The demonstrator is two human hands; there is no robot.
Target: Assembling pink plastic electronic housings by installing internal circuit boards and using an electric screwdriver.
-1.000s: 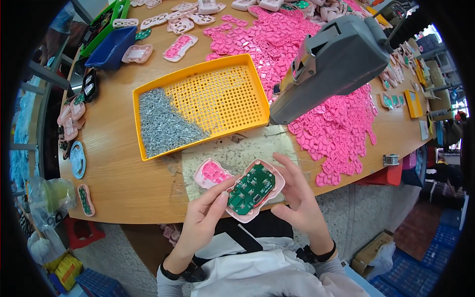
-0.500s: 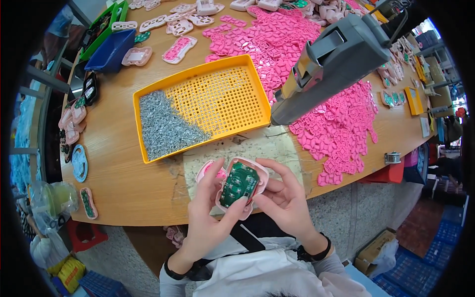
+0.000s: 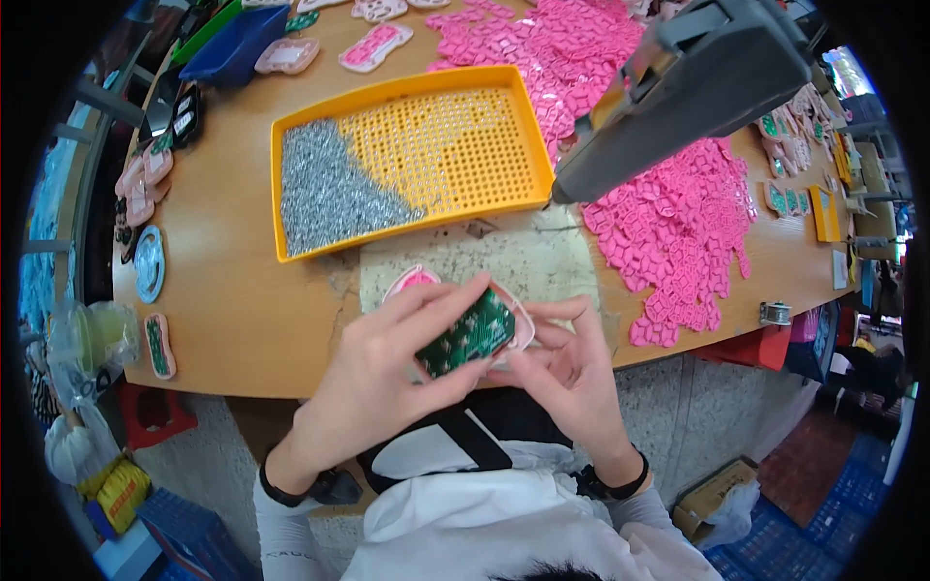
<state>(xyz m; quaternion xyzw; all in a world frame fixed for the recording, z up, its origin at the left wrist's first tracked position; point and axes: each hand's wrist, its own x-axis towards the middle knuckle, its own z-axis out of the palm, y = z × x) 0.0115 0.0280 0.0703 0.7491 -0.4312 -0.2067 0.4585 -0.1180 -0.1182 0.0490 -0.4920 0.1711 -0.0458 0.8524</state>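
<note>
My left hand (image 3: 383, 358) grips a green circuit board (image 3: 475, 334) between its thumb and fingers, above the table's near edge. My right hand (image 3: 572, 382) is closed around the rim of a pale pink plastic shell (image 3: 524, 331), whose edge shows on the board's right side. The board lies tilted against the shell; how far it sits inside is hidden by my fingers. Just beyond my left fingers, another pale pink shell with a bright pink insert (image 3: 415, 278) rests on the worn work mat (image 3: 484, 252).
A yellow perforated tray (image 3: 531, 136) holds a heap of small screws (image 3: 334, 194). A grey powered screwdriver (image 3: 678, 97) slants over the tray's right corner. Bright pink plastic parts (image 3: 673, 242) are piled to the right. A blue bin (image 3: 237, 44) stands far left, a solder spool (image 3: 775, 312) far right.
The circuit board has turned and shifted relative to the shell, with my left fingers now across its top edge. The view has shifted, so the tray appears higher.
</note>
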